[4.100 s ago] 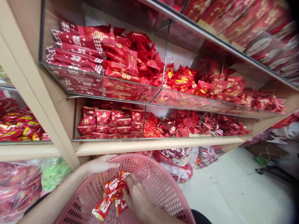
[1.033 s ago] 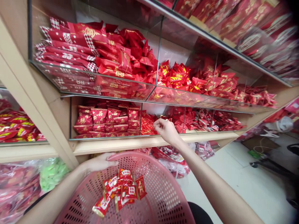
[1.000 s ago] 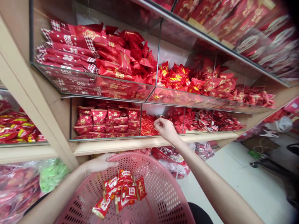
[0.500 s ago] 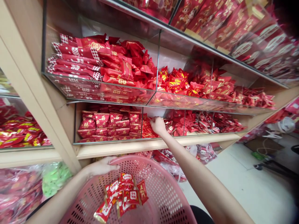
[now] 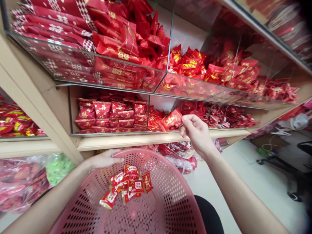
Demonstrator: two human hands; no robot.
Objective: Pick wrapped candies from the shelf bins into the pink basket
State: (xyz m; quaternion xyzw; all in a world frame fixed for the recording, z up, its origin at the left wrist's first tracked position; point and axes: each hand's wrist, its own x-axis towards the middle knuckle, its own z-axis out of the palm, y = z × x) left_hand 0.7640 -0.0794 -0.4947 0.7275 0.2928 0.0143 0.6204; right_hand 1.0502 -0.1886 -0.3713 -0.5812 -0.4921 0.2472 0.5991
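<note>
My right hand point(image 5: 196, 133) pinches one end of a red wrapped candy point(image 5: 171, 120) with gold lettering, just in front of the lower shelf bin. My left hand point(image 5: 103, 160) is closed on the far left rim of a pink perforated plastic basket point(image 5: 179, 191), thumb inside and fingers hidden behind the rim. Several small red packets point(image 5: 129, 185) with white labels and gold ends lie together in the basket. Behind the held candy, a bin of similar red candies point(image 5: 154, 118) sits in the lower row.
Clear-fronted bins hold stacked maroon packets point(image 5: 102, 110), long red packets point(image 5: 58, 29) and other red sweets point(image 5: 190, 61). A wooden shelf edge point(image 5: 117, 142) runs above the basket. Bagged goods point(image 5: 179, 154) lie beneath. At right, a wheeled chair base point(image 5: 287, 182) stands on the floor.
My right hand has come out of the lower bin, back and to the right, with a red candy in its fingers. My left hand stays on the basket; the view has moved closer to the shelves.
</note>
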